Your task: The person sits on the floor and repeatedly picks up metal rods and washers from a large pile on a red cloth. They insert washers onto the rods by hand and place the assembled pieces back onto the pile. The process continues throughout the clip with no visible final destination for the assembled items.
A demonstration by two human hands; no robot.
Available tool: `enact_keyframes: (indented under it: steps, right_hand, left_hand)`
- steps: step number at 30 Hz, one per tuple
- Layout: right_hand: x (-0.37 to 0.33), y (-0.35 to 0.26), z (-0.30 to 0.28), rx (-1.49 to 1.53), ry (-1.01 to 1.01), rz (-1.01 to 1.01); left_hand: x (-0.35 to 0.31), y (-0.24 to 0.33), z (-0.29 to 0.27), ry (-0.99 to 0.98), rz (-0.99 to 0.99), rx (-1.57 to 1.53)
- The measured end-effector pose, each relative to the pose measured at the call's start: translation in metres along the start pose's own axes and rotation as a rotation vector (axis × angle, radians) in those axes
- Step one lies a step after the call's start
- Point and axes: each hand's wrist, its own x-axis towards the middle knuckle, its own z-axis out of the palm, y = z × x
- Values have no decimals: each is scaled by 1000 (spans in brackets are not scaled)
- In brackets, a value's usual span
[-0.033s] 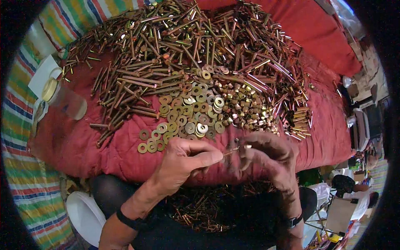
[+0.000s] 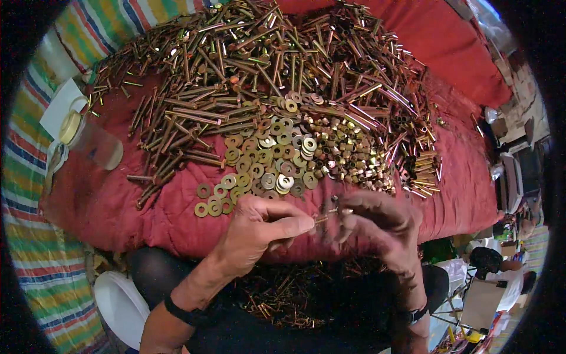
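A slender, brass-coloured metal rod (image 2: 321, 219) sticks out of the fingertips of the left grip (image 2: 257, 231), pinched between thumb and forefinger and pointing toward the right grip (image 2: 386, 227). The right grip is just beside the rod's free end, thumb and fingers curved around a small, pale, shiny piece (image 2: 346, 211); motion blur hides whether they press on it, so I cannot tell how far they close.

Beyond the left grip lie flat, round, brass-coloured metal washers (image 2: 257, 170), some overlapping. Beyond the right grip is a cluster of short, gold-toned metal nuts (image 2: 342, 150), next to the washers. Farther from both grips spreads a large heap of long, coppery metal bolts (image 2: 230, 59). All these rest on a red, padded cloth (image 2: 100, 206). To the left of the left grip, a clear jar with a yellowish lid (image 2: 106, 147) lies tilted. Below and between the grips, more slim, brassy metal pieces (image 2: 286, 304) lie in a dark heap.
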Motion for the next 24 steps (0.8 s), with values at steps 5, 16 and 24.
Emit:
enact_keyframes:
  steps: [5,16,24]
  right_hand:
    - [-7,4,0,-207,-140,-269]
    - [-10,15,-4,-407,-88,-552]
    - [-14,13,-3,-402,-88,-371]
  left_hand:
    - [-2,-1,0,-76,-75,-118]
    - [3,-1,-2,-306,-351,-320]
    - [-3,-3,11,-128,174,291]
